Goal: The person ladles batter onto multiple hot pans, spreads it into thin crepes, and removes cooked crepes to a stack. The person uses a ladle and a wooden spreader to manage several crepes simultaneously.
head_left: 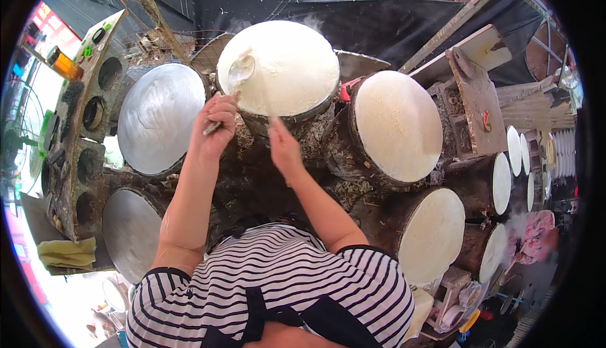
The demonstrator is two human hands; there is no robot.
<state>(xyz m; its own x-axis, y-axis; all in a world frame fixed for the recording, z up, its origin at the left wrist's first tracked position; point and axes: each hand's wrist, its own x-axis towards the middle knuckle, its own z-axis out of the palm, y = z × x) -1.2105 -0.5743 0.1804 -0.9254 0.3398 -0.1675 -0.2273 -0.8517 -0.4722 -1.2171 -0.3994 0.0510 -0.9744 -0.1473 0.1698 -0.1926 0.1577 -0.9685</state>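
Observation:
A ladle (242, 70) is in my left hand (218, 124), fingers wrapped round its handle, whose end sticks out below the fist. Its bowl, smeared with pale batter, hangs over the left part of a round griddle (278, 113). A layer of creamy white batter (290, 64) covers that griddle's top, uneven near the left and lower edge. My right hand (286, 151) is closed at the griddle's near edge. From it a thin pale strip, blurred and hard to make out, reaches over the batter.
Bare metal griddles (161, 117) stand on the left, another (131, 234) nearer me. On the right, pale sheets cover two griddles (399, 127) (430, 235), with more beyond. A wooden board on blocks (82, 140) borders the left, a plank (476, 105) the right. Steam rises at the back.

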